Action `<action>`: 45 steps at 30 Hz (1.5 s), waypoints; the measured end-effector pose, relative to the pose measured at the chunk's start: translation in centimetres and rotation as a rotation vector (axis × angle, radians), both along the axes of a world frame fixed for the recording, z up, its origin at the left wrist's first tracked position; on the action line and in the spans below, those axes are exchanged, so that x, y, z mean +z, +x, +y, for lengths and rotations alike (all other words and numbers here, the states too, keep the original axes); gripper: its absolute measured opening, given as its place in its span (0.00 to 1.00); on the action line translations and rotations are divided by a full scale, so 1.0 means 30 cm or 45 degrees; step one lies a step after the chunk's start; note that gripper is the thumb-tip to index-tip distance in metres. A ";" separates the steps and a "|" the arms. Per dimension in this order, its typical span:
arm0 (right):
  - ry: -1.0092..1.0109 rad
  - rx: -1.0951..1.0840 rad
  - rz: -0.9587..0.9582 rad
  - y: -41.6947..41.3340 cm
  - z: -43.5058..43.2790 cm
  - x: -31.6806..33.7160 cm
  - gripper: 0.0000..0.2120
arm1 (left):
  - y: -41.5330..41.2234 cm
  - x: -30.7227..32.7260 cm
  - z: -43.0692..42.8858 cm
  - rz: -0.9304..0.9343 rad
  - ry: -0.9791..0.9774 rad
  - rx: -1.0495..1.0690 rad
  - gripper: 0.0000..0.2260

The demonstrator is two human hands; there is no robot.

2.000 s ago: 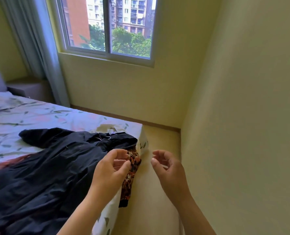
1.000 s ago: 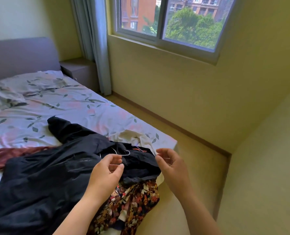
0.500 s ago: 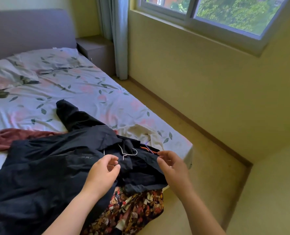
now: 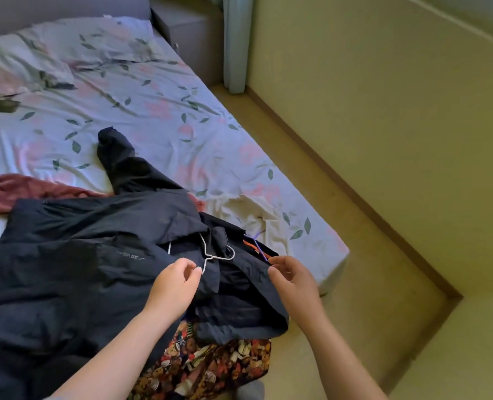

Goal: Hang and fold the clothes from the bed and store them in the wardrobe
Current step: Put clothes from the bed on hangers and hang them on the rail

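1. Small bedroom with yellow walls [image 4: 383,96]. The bed [image 4: 164,111] has a leafy, pinkish floral sheet and fills the left and middle. There's a pillow [image 4: 23,62] up in the top-left corner.
2. Far left, a dark red garment [image 4: 17,189] lies crumpled on the sheet, partly tucked under the next thing.
3. A big navy jacket [image 4: 75,269] is spread over the near half of the bed, one sleeve pointing up toward the pillow.
4. The left hand [image 4: 176,284] is over the jacket with its fingers curled in, pinching the lower end of a white wire hanger [image 4: 219,256] between thumb and forefinger. The hanger lies on the jacket's collar area.
5. Below that, a floral patterned garment [image 4: 210,368] hangs off the near edge of the bed, under the jacket.
6. The right hand [image 4: 294,281] is curled at the jacket's edge, right where a purple hanger [image 4: 258,246] pokes out. Can't tell whether it actually has hold of either one.
7. A cream garment [image 4: 245,209] sits near the bed's corner, just past the jacket.
8. To the right there's bare floor [image 4: 355,284], with a curtain [image 4: 235,44] and a nightstand [image 4: 193,33] at the top.
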State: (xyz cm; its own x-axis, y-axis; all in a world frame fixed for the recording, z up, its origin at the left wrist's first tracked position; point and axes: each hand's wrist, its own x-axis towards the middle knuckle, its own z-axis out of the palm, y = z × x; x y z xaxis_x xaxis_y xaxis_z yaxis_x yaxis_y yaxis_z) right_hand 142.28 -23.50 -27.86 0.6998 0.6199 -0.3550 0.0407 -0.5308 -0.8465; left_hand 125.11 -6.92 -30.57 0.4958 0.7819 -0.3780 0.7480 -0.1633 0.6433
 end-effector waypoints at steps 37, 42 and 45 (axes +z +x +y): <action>-0.718 0.306 0.152 0.449 0.335 -0.952 0.21 | 0.326 -0.718 0.146 0.485 -0.331 0.305 0.18; -0.730 0.330 0.149 0.461 0.353 -0.964 0.06 | 0.315 -0.685 0.142 0.378 -0.261 0.343 0.05; -0.777 0.351 0.194 0.458 0.361 -0.976 0.08 | 0.298 -0.659 0.148 0.328 -0.174 0.360 0.11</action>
State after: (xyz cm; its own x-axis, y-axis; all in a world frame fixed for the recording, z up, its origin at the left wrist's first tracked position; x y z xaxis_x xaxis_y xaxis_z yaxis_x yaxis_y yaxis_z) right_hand 156.01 -12.66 -57.15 0.4596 0.4260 -0.7793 0.1467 -0.9018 -0.4065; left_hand 134.05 -2.48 -50.35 0.1436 0.8077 -0.5719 0.8906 0.1465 0.4306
